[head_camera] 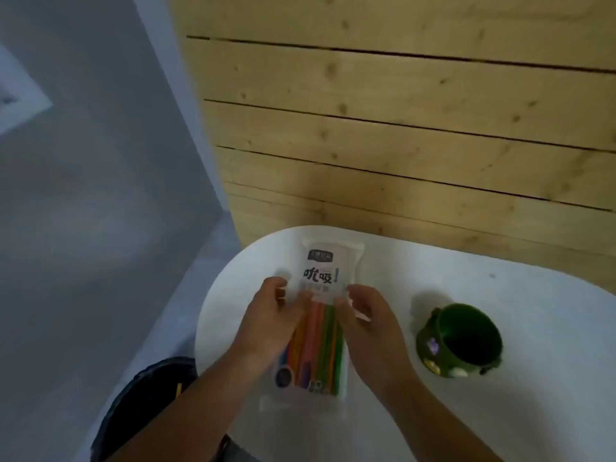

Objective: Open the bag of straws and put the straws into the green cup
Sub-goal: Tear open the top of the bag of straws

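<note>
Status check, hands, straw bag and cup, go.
Left hand and right hand flank the bag of straws, contact unclear. Bag looks sealed. Green cup empty, unobstructed.

- The bag of straws (320, 295) is a clear and white plastic pouch with dark printed characters, lying flat on the white tabletop (500, 411), long axis running away from the person.
- Its straws (320, 341) show orange, pink and green through the clear lower half.
- The green cup (460, 341), decorated outside, stands upright and apart, right of the bag.

Left grip (271, 315) and right grip (368, 320), fingers curled, face each other closely.
</note>
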